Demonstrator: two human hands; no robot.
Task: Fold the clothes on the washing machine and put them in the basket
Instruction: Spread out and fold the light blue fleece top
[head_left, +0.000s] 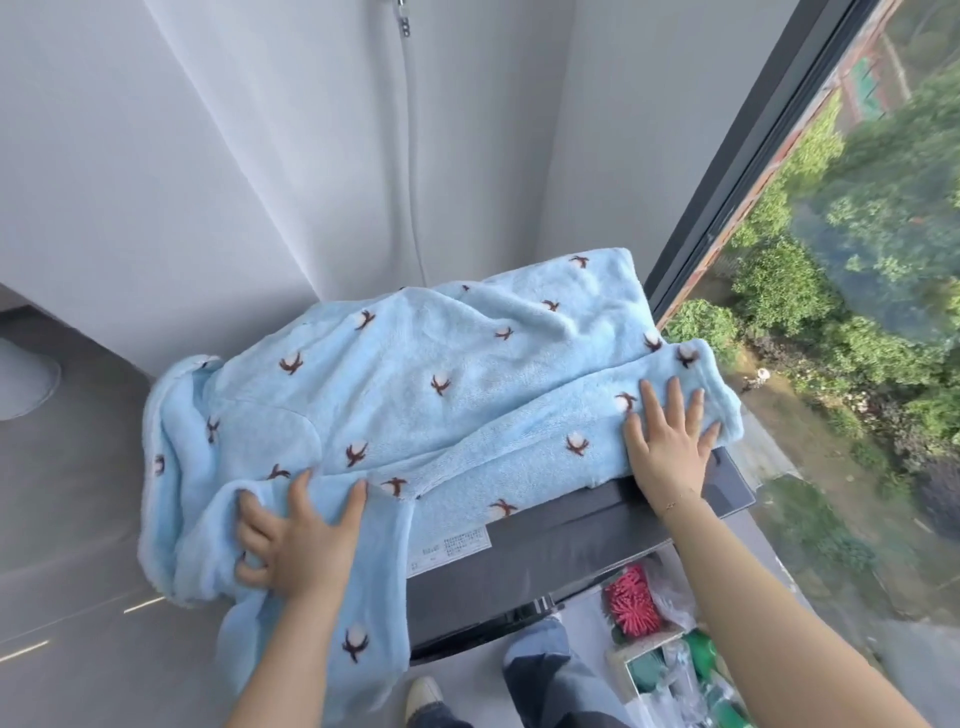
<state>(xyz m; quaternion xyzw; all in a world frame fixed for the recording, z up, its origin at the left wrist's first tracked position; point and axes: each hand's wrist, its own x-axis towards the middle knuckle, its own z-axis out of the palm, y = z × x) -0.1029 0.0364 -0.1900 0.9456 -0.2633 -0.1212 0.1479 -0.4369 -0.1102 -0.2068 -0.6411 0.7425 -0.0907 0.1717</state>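
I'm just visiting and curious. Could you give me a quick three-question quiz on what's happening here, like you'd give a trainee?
1. True or false: the blue fleece garment hangs off the washing machine on the left side.
2. Which hand lies flat with straight fingers on the fleece?
3. The left hand is: A) empty, B) gripping fleece, C) on the window.

Key: 1 true; 2 the right hand; 3 B.

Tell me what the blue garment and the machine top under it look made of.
Blue garment: looks like soft fleece or plush, with a fuzzy matte nap and thick rounded folds. Washing machine top: probably hard plastic or coated metal, dark, smooth, faintly glossy; which one is unclear.
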